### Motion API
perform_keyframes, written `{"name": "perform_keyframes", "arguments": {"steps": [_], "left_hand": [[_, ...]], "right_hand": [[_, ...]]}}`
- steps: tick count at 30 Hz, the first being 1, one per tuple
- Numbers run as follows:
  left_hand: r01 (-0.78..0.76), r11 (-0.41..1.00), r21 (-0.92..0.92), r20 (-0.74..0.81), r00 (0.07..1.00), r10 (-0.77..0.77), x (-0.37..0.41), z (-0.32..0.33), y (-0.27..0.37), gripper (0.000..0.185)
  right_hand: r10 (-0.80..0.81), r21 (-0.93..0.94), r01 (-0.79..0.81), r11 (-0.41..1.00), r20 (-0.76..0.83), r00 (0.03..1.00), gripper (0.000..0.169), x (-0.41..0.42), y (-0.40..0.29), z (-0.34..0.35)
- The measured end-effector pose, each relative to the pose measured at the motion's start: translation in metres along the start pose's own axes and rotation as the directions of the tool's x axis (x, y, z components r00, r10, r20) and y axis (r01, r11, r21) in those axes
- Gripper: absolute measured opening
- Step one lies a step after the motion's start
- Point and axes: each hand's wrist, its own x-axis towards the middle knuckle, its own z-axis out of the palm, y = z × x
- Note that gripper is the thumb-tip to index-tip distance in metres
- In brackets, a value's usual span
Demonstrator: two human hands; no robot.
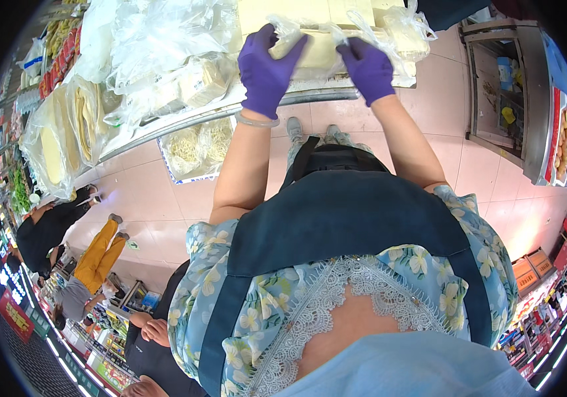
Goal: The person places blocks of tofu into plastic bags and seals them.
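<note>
Both hands wear purple gloves over a counter. My left hand (267,69) has its thumb and fingers spread beside a clear plastic bag; the thumb is blurred, and whether the fingertips touch the film is unclear. My right hand (367,67) pinches the edge of the clear plastic bag (335,35) between thumb and fingers. Under and inside the film lies a pale yellow block of stacked sheets (316,52), which looks like tofu sheets. More flat pale sheets (283,11) lie just behind it. Another bagged pale stack (407,37) stands right of my right hand.
Bagged pale blocks (201,82) and loose plastic film (164,30) cover the counter's left part. Below its metal edge (318,95) is a box of bagged sprouts (196,149). A metal-framed cabinet (497,89) stands right. Other people are behind at the lower left, one close by.
</note>
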Motion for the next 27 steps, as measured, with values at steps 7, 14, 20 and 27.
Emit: {"name": "perform_keyframes", "arguments": {"steps": [7, 14, 20, 27], "left_hand": [[-0.017, 0.98, 0.2, 0.016, 1.0, 0.014, 0.01, -0.027, -0.006, 0.021], [0.513, 0.719, -0.469, 0.466, 0.835, -0.292, 0.027, -0.043, 0.025, 0.022], [0.11, 0.826, -0.552, 0.417, 0.895, 0.159, 0.021, -0.022, 0.0, 0.035], [0.471, 0.689, -0.551, 0.66, 0.751, 0.015, 0.05, -0.019, 0.008, 0.03]], "right_hand": [[-0.337, 0.573, 0.322, 0.754, -0.083, 0.938, 0.023, 0.016, 0.029, -0.07], [-0.587, 0.395, 0.632, 0.667, -0.243, 0.772, 0.007, 0.041, -0.005, -0.06], [-0.377, 0.886, -0.171, 0.431, 0.349, 0.858, 0.035, 0.03, -0.024, -0.057], [-0.124, 0.683, -0.015, 0.731, 0.153, 0.98, 0.041, 0.043, -0.031, -0.032]]}}
